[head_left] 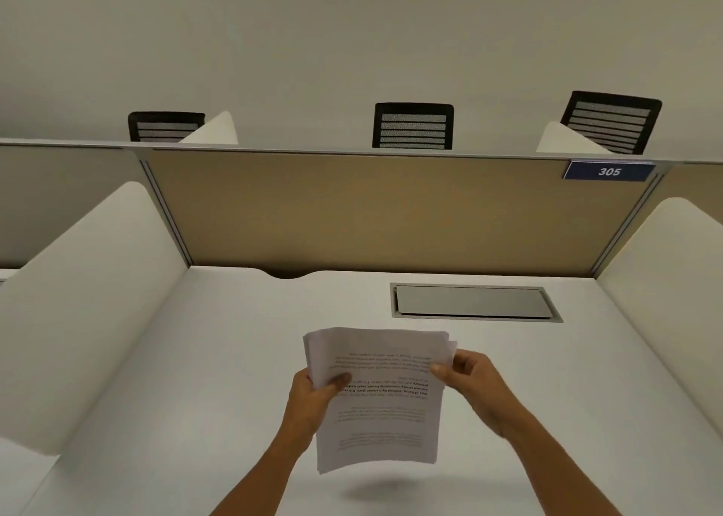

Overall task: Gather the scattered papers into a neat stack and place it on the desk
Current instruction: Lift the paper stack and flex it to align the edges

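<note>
Papers (377, 402), lower centre: light, floppy, slide-prone; left hand (313, 396) and right hand (471, 378) pinch side edges above surface (195, 359).

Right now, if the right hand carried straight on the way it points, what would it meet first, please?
The right hand points inward and left, so it would probably meet the left hand gripping the paper stack; depth is uncertain.

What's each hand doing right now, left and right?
Left hand: closed on the paper stack, thumb on top at its left edge.
Right hand: closed on the same stack, pinching its right edge.
</note>
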### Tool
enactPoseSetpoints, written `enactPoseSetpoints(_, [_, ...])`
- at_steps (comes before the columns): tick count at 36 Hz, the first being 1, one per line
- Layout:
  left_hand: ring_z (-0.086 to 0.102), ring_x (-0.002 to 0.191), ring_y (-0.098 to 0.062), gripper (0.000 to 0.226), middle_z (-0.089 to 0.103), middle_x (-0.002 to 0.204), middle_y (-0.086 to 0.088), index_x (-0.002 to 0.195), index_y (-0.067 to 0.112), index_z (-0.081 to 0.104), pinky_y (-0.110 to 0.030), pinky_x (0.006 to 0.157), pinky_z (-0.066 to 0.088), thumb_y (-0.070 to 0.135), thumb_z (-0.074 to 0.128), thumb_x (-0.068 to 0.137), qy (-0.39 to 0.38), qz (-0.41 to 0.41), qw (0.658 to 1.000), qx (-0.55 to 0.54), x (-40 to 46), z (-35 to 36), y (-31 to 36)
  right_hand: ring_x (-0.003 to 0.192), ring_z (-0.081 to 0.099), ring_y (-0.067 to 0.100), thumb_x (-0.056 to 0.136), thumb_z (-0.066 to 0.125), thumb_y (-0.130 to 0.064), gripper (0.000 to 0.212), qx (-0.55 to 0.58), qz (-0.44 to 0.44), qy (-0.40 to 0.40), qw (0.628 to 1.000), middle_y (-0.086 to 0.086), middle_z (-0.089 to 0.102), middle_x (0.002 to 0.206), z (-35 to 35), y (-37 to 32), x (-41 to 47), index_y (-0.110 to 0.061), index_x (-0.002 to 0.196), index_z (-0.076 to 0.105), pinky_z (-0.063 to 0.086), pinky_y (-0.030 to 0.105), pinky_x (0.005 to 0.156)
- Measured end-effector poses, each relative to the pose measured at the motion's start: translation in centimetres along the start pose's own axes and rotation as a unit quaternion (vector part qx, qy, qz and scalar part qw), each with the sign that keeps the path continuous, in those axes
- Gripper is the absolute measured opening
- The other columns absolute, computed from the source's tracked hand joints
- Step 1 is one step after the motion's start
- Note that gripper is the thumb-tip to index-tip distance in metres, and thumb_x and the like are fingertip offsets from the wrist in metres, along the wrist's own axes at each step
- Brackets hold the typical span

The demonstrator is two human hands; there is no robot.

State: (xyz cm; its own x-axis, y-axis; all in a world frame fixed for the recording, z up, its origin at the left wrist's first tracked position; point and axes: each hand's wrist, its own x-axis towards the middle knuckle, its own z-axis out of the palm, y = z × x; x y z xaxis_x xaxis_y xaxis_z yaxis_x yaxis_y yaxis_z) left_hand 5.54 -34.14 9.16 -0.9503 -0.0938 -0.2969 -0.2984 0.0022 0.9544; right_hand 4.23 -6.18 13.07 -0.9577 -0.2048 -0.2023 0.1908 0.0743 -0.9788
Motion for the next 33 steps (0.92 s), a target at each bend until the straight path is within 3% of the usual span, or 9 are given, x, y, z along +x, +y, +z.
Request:
enactPoseSetpoints(2, [0.076,0.079,-0.023,0.039,0.079,0.091,0.000,0.100,0.020,0.073,-0.034,0.065,0.063,0.037,0.081,0.066,-0.004,0.001,1.000,0.012,0.1,-0.1,-0.3,0.098,0.074,0.026,0.091,0.069,-0.023,0.014,-0.007,-0.011,0.054,0.998,0.006,0.080,0.101,0.9,1.0,0.0,-0.021,0.100,0.080,0.061,0.034,0.084])
enactPoseSetpoints(4, [0.076,0.081,-0.024,0.041,0.079,0.093,-0.002,0.102,0.019,0.073,-0.040,0.070,0.064,0.038,0.081,0.066,-0.008,0.001,1.000,0.019,0.2,-0.1,-0.5,0.094,0.075,0.026,0.096,0.063,-0.017,0.017,-0.010,-0.015,0.086,0.996,0.005,0.080,0.097,1.7,1.7,-0.1,-0.023,0.099,0.079,0.061,0.042,0.085])
enactPoseSetpoints(10, [0.076,0.082,-0.026,0.027,0.078,0.096,-0.006,0.104,0.016,0.072,-0.044,0.073,0.064,0.020,0.081,0.079,-0.019,0.007,0.999,0.026,0.2,-0.3,-0.5,0.091,0.076,0.020,0.102,0.052,-0.010,0.025,0.000,-0.026,0.102,0.994,0.001,0.079,0.096,3.1,2.2,-0.5,-0.024,0.110,0.071,0.062,0.031,0.074])
enactPoseSetpoints(14, [0.075,0.083,-0.028,0.033,0.078,0.096,-0.006,0.103,0.017,0.072,-0.043,0.072,0.064,0.025,0.082,0.073,-0.029,-0.002,0.999,0.029,0.0,-0.3,-0.5,0.090,0.074,0.014,0.101,0.053,-0.011,0.024,-0.005,-0.036,0.101,0.994,-0.003,0.077,0.097,3.4,2.2,-0.6,-0.027,0.115,0.065,0.060,0.023,0.068])
enactPoseSetpoints(18, [0.075,0.088,-0.026,0.039,0.078,0.094,-0.005,0.101,0.020,0.075,-0.042,0.077,0.063,0.027,0.083,0.063,-0.035,0.006,0.999,0.033,0.0,-0.4,-0.9,0.090,0.073,0.010,0.101,0.055,-0.012,0.026,0.004,-0.047,0.106,0.993,-0.004,0.077,0.098,3.4,2.2,-1.0,-0.032,0.107,0.071,0.057,0.018,0.069])
enactPoseSetpoints(23, [0.073,0.095,-0.025,0.036,0.078,0.097,-0.006,0.105,0.021,0.075,-0.047,0.087,0.058,0.024,0.079,0.069,-0.060,0.031,0.996,0.056,-0.6,-0.8,-1.7,0.092,0.071,0.006,0.097,0.061,-0.008,0.030,-0.004,-0.047,0.090,0.995,-0.003,0.077,0.101,3.4,3.2,-1.7,-0.033,0.105,0.075,0.055,0.015,0.076])
enactPoseSetpoints(29, [0.073,0.095,-0.019,0.033,0.078,0.099,-0.002,0.107,0.027,0.074,-0.043,0.087,0.060,0.024,0.077,0.074,-0.059,0.023,0.996,0.060,-0.9,-1.1,-1.8,0.090,0.073,0.007,0.092,0.070,-0.015,0.025,-0.020,-0.010,0.084,0.996,-0.006,0.079,0.098,3.8,4.7,-2.0,-0.037,0.099,0.078,0.054,0.012,0.073])
enactPoseSetpoints(33, [0.074,0.086,-0.015,0.016,0.079,0.093,0.001,0.095,0.034,0.076,-0.029,0.075,0.057,0.021,0.071,0.086,-0.053,0.028,0.993,0.101,-0.8,-1.2,-2.0,0.081,0.073,0.010,0.095,0.066,-0.020,0.023,-0.086,0.011,0.073,0.994,-0.001,0.079,0.089,3.7,5.5,-1.6,-0.037,0.089,0.079,0.055,0.018,0.069])
